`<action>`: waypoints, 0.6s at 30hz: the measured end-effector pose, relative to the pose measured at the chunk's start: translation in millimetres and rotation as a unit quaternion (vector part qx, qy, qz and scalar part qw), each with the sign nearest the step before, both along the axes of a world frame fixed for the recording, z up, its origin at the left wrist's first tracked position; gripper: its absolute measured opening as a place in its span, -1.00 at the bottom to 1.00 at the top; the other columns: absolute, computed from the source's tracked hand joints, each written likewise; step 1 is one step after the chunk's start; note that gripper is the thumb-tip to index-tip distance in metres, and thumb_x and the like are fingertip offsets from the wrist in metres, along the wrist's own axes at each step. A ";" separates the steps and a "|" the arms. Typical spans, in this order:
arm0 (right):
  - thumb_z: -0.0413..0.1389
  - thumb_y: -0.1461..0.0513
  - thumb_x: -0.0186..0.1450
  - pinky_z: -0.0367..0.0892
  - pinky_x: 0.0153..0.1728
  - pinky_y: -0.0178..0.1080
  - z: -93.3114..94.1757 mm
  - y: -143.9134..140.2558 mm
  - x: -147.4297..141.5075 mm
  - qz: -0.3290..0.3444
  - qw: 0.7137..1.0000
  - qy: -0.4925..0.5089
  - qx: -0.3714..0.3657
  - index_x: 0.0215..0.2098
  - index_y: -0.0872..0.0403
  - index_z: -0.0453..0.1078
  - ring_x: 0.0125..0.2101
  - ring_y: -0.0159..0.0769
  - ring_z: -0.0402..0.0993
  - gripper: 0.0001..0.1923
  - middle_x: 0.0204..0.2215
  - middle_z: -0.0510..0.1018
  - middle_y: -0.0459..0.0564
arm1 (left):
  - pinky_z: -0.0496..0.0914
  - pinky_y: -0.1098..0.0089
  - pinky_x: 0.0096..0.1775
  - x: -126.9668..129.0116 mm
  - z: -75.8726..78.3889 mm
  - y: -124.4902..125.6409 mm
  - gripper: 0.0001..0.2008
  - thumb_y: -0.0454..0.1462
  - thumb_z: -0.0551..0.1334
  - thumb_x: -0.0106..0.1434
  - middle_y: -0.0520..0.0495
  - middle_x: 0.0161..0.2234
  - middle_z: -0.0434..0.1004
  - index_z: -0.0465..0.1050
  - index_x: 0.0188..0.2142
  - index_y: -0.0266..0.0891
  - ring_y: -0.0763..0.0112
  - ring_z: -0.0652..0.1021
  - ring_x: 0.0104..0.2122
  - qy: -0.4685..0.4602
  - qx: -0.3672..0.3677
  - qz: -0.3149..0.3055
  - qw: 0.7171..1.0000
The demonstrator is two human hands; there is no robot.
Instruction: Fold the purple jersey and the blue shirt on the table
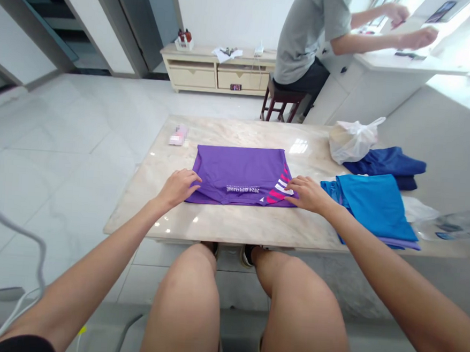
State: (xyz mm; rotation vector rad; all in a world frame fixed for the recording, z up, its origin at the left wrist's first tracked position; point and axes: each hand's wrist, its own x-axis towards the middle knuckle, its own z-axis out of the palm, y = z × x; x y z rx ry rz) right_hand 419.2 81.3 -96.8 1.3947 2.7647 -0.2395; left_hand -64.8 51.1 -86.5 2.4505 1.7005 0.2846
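Note:
A folded purple garment (239, 168) lies flat on the marble-look table, with white lettering and pink and white stripes at its right side. My left hand (180, 185) is at the garment's left edge, thumb and fingers slightly apart. At the striped right edge, my right hand (308, 194) has its fingertips on or just over the cloth, with a gap between thumb and fingers. Small creases run along the garment's near edge. To the right of my right hand is a stack of folded blue garments (378, 205), partly covered by my forearm.
The tabletop (223, 226) also bears a pink packet (178, 135), a white plastic bag (354, 140), dark blue cloth (389, 162) and clear plastic wrapping (457, 223). Beyond, a person in a grey shirt (309, 36) sits on a stool (283, 96) near a low cabinet (191, 77).

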 end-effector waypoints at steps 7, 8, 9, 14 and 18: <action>0.08 0.15 0.56 0.37 0.17 -0.10 87.3 -25.7 -63.6 -0.142 0.990 -0.008 0.017 0.09 0.10 0.68 0.13 0.07 0.56 -0.64 0.08 0.71 0.23 | 0.52 0.27 0.07 71.5 106.4 -17.4 -0.77 -0.33 0.28 0.38 -0.12 -0.03 0.78 0.73 -0.09 -0.14 0.11 0.68 0.02 -0.008 -0.008 0.039 0.999; 0.07 0.13 0.57 0.39 0.13 -0.13 94.1 -32.1 -74.9 -0.180 0.983 0.004 0.016 0.08 0.09 0.68 0.12 0.06 0.58 -0.63 0.08 0.72 0.23 | 0.53 0.27 0.07 82.7 115.3 -21.0 -0.78 -0.33 0.30 0.37 -0.11 -0.05 0.79 0.74 -0.10 -0.13 0.10 0.69 0.01 -0.004 -0.013 0.047 0.999; 0.06 0.12 0.58 0.41 0.09 -0.15 97.9 -39.1 -85.2 -0.216 0.976 0.014 0.013 0.08 0.09 0.68 0.10 0.06 0.61 -0.62 0.07 0.72 0.24 | 0.54 0.26 0.06 92.8 120.8 -25.1 -0.79 -0.32 0.32 0.35 -0.11 -0.06 0.79 0.75 -0.11 -0.13 0.09 0.69 0.01 0.002 -0.017 0.054 0.998; 0.00 0.13 0.58 0.45 -0.03 -0.20 82.3 -66.1 -104.7 -0.292 0.956 0.019 -0.026 -0.02 0.08 0.70 0.05 0.04 0.66 -0.59 0.00 0.75 0.27 | 0.55 0.18 0.06 117.2 105.5 -46.7 -0.76 -0.37 0.34 0.30 -0.22 -0.06 0.78 0.77 -0.11 -0.14 0.00 0.71 0.00 0.050 -0.061 0.072 0.994; -0.03 0.10 0.59 0.47 -0.02 -0.19 54.7 -59.4 -87.0 -0.301 0.951 -0.011 -0.070 0.06 0.09 0.67 0.05 0.04 0.67 -0.57 0.04 0.73 0.27 | 0.55 0.15 0.04 113.1 71.8 -51.4 -0.73 -0.37 0.29 0.33 -0.29 -0.04 0.77 0.78 -0.09 -0.16 -0.05 0.72 0.02 0.076 -0.125 0.062 0.987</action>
